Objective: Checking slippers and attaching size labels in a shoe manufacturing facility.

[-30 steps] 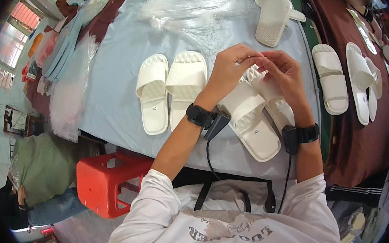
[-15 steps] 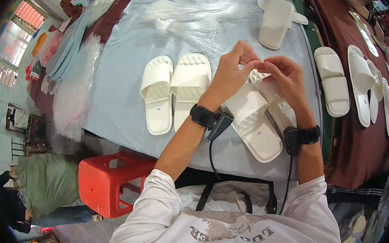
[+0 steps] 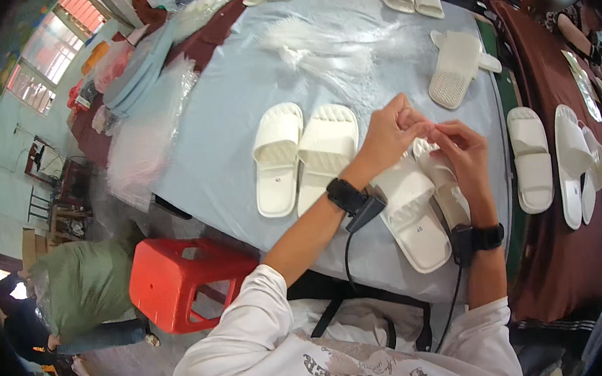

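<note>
My left hand (image 3: pixel 392 137) and my right hand (image 3: pixel 465 149) meet fingertip to fingertip above the table, both pinched closed. Whatever is between the fingers, if anything, is too small to make out. Beneath them lies a pair of white slippers, the left slipper (image 3: pixel 413 213) with a small size sticker on its heel, the right slipper (image 3: pixel 449 187) partly covered by my right hand and wrist. Left of my hands is another white pair, one slipper (image 3: pixel 278 162) in full view and its mate (image 3: pixel 327 142) partly behind my left forearm.
A heap of clear plastic bags (image 3: pixel 323 44) lies farther back on the grey-blue tablecloth (image 3: pixel 224 137). An upturned slipper (image 3: pixel 454 75) rests at the right edge. More slippers (image 3: pixel 531 166) line the brown-covered table. A red stool (image 3: pixel 179 272) stands lower left, near a person with a green sack (image 3: pixel 89 284).
The whole view has shifted, so the table and slippers appear lower and farther right. My hands stay pinched together. Another person's hands now show at the far edge of the table.
</note>
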